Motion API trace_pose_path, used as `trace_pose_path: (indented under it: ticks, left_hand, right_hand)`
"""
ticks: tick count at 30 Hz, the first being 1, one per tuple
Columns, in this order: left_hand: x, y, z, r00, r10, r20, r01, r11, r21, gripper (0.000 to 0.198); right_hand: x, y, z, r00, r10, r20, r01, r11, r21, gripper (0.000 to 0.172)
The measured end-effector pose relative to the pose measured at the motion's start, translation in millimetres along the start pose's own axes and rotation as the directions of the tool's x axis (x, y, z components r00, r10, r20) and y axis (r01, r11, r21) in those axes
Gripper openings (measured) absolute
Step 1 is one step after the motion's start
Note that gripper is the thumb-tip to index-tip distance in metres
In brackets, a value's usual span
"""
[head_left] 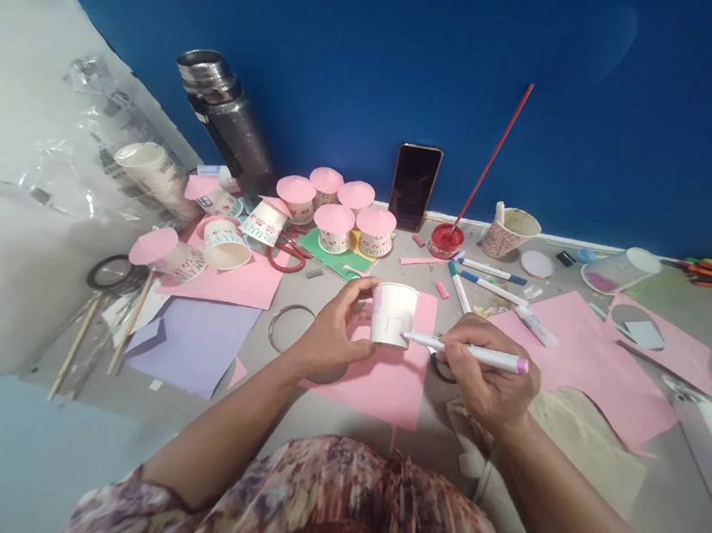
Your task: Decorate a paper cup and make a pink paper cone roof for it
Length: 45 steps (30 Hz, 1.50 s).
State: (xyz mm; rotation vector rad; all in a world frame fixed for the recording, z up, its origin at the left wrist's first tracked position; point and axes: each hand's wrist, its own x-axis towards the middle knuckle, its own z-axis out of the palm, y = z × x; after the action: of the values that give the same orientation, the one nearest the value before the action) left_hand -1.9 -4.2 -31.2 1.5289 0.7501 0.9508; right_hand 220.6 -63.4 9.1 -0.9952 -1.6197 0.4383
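Observation:
A white paper cup (394, 319) is held upright in my left hand (342, 321), the fingers wrapped round its left side. Faint pink-purple lines and a pinkish patch mark the cup's wall. My right hand (489, 374) grips a white marker pen (493, 359) with a pink end, its tip at the right part of the cup's wall. Below the cup lies a sheet of pink paper (402, 393). Decorated paper cups with pink cone tops (335, 222) stand behind to the left, and a few similar cups (227, 244) lie tipped over.
A steel flask (229, 112) and a phone (415, 183) lean at the blue wall. A red pot (446, 241) holds a long stick. Several markers (493, 288), red-handled scissors (289, 258), a tape roll (112, 273), purple paper (190, 346) and cut pink paper (585, 355) lie around.

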Motion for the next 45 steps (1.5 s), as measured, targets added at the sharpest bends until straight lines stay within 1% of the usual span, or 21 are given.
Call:
trace_pose_path:
  ticks: [5, 10, 14, 22, 28, 31, 33, 35, 37, 41, 45]
  left_hand:
    - [-2.2, -2.0, 0.8, 1.0, 0.024, -0.002, -0.023, 0.991, 0.13, 0.078]
    - [-2.4, -1.3, 2.2, 0.999, 0.043, -0.001, -0.042, 0.988, 0.152, 0.078]
    - [-2.1, -0.6, 2.1, 0.999, 0.036, -0.004, -0.035, 0.991, 0.125, 0.078]
    - [-2.0, -3.9, -0.1, 1.0, 0.0, -0.027, 0.001, 0.999, 0.052, 0.075]
    - [-1.7, -4.7, 0.6, 0.999, 0.003, -0.033, -0.001, 0.999, 0.048, 0.074]
    - [-2.2, -1.6, 1.0, 1.0, 0.015, -0.011, -0.014, 0.996, 0.087, 0.074]
    - [-2.8, 0.6, 1.6, 1.0, 0.021, -0.002, -0.02, 0.989, 0.144, 0.075]
    - [-3.5, 2.5, 2.3, 1.0, 0.029, -0.004, -0.028, 0.978, 0.205, 0.077]
    - [-3.9, 4.1, 3.0, 0.999, 0.037, 0.0, -0.036, 0.967, 0.253, 0.078]
    - [-3.6, 6.6, 3.6, 0.999, 0.049, 0.021, -0.053, 0.956, 0.29, 0.077]
    - [-3.4, 7.3, 3.8, 0.998, 0.059, 0.032, -0.066, 0.945, 0.319, 0.076]
  right_hand:
    - [-4.1, 2.5, 7.0, 0.996, -0.09, -0.001, 0.09, 0.996, 0.002, 0.015]
    - [-1.1, 0.7, 9.1, 0.991, -0.131, 0.038, 0.132, 0.991, -0.03, 0.016]
    - [0.9, -1.3, 8.6, 0.992, -0.117, 0.051, 0.12, 0.991, -0.06, 0.015]
    - [2.2, -3.3, 2.1, 0.999, -0.034, -0.001, 0.034, 0.983, -0.178, 0.02]
    - [1.3, -3.2, 1.6, 1.0, -0.003, -0.022, 0.0, 0.984, -0.176, 0.02]
    - [-0.4, -2.5, 2.5, 0.999, 0.03, -0.027, -0.034, 0.988, -0.153, 0.019]
    - [-1.1, -1.4, 3.9, 1.0, -0.01, -0.012, 0.008, 0.993, -0.114, 0.017]
    - [-1.5, 0.2, 5.5, 0.997, -0.079, 0.0, 0.078, 0.994, -0.082, 0.014]
    - [-1.6, 2.0, 6.6, 0.994, -0.113, 0.003, 0.112, 0.991, -0.078, 0.014]
    - [-1.6, 4.0, 6.2, 0.997, -0.08, 0.001, 0.08, 0.991, -0.111, 0.014]
    - [-0.5, 3.5, 6.0, 0.995, -0.102, 0.008, 0.103, 0.988, -0.111, 0.014]
